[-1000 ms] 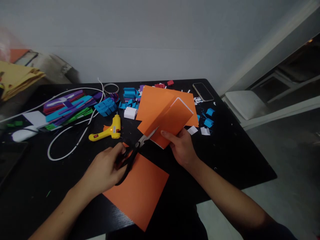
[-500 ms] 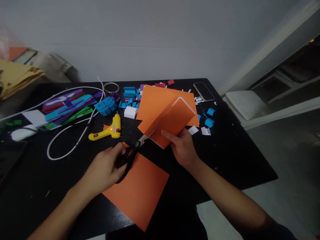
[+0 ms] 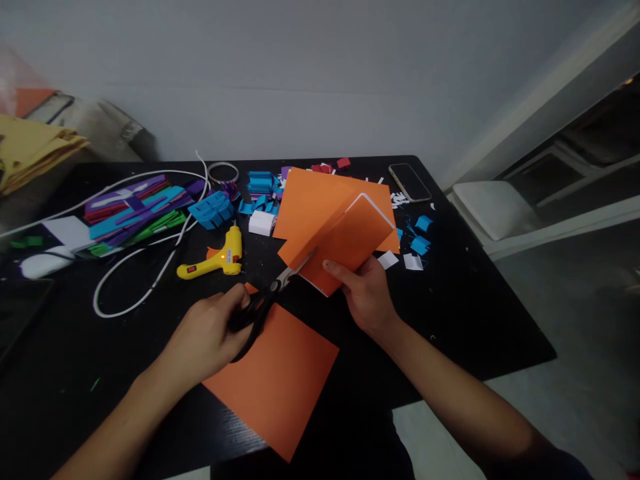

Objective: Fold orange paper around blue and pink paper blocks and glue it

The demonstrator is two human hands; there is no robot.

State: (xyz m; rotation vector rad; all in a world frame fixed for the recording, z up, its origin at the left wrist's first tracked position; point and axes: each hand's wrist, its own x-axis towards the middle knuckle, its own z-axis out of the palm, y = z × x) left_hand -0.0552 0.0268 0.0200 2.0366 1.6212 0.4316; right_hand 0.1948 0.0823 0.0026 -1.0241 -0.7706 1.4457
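Note:
My left hand (image 3: 213,333) is closed round the black handles of a pair of scissors (image 3: 275,286). The scissor blades reach into the lower left edge of a folded orange paper (image 3: 345,243), which shows white along its edges. That paper is pinched in my right hand (image 3: 367,293), thumb on top and fingers behind it. Under the scissors, an orange sheet (image 3: 285,380) lies at the table's front edge. Behind the held paper, more orange paper (image 3: 305,193) is partly covered.
A yellow glue gun (image 3: 215,260) with a lit light lies left of the scissors, near a looped white cable (image 3: 107,287). Coloured paper strips (image 3: 135,213), blue paper pieces (image 3: 213,210) and a phone (image 3: 410,182) lie on the black table (image 3: 450,313).
Almost nothing differs. The scissor handles look drawn slightly closer together, with the blades still at the paper's edge. My right hand stays on the folded paper.

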